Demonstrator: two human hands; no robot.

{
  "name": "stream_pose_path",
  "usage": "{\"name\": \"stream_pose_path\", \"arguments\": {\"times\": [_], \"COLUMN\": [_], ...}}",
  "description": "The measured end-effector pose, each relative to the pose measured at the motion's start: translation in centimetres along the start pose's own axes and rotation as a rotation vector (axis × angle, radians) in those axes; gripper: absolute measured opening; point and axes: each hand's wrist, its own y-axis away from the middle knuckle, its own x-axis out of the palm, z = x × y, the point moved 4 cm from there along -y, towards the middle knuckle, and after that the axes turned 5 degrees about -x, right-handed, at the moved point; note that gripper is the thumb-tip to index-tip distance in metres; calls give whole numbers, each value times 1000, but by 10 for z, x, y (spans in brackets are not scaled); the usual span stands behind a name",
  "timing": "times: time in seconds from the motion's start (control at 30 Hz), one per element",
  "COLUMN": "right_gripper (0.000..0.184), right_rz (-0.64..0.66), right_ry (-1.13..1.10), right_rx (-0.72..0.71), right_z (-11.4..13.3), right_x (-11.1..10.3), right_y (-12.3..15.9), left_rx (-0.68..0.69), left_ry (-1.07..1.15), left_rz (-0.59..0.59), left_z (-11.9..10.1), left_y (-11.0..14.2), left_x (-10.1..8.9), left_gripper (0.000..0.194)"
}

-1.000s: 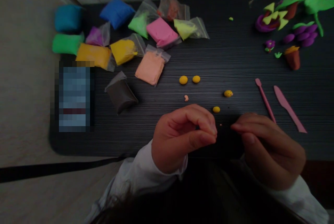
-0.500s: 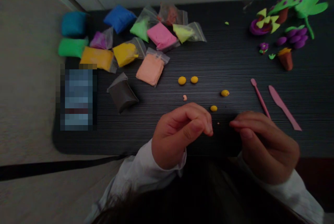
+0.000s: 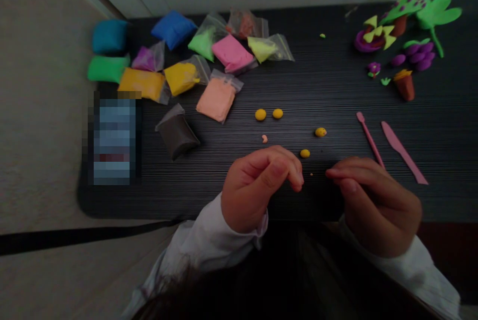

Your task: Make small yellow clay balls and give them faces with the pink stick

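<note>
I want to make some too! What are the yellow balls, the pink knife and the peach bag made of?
Yellow balls: probably modelling clay, smooth and fairly dull; their rounded shapes look hand-rolled. Pink knife: likely plastic, smooth, one even colour from blade to handle. Peach bag: seemingly thin plastic; its creased top looks see-through.

Peach packet point(image 3: 215, 97) as landmark. I see, right of it: plain yellow ball point(image 3: 260, 115), dark-specked yellow ball point(image 3: 320, 132), pinkish tip. Farther right: pink knife point(image 3: 401, 150); green cap point(image 3: 402, 10), purple-spotted. Left of it: orange packet point(image 3: 141, 84). Below-left: dark grey packet point(image 3: 177, 135). Under it: black table point(image 3: 284, 86), finely lined.
</note>
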Motion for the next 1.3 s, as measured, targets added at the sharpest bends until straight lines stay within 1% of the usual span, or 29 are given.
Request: {"name": "stream_pose_path", "arguments": {"times": [0.17,0.3,0.43,0.53,0.6,0.77,0.87,1.03,1.17,1.23,1.3], "right_gripper": [26,28,29,24,22,21,18,17,18,19,19], "right_rz": [-9,-12,98,121,127,142,138,106,56,33,-6], "right_ry": [0,40,121,195,248,335,397,537,507,422,297], "right_rx": [-23,-87,-169,-156,-144,-165,-171,-249,-233,-184,-120], "right_z": [-1,10,31,39,40,39,37,31,25,22,19], "right_x": [0,-2,-1,-1,0,4,6,10,11,10,9], "right_y": [0,-3,-10,-14,-15,-15,-15,-11,-9,-10,-11], "left_rx": [-11,-8,43,74,95,155,167,182,167,163,193], "left_ry": [-54,-178,-343,-444,-500,-591,-643,-763,-754,-730,-722], "left_rz": [3,11,14,7,17,26,13,-41,-32,-28,-59], "left_z": [2,2,-1,-3,-4,-5,-4,-4,-3,-3,-4], "left_y": [0,0,2,3,3,3,3,2,1,1,2], "left_x": [4,10,14,15,15,16,16,17,17,16,14], "left_gripper": [24,21,16,14,13,10,9,10,11,13,14]}}
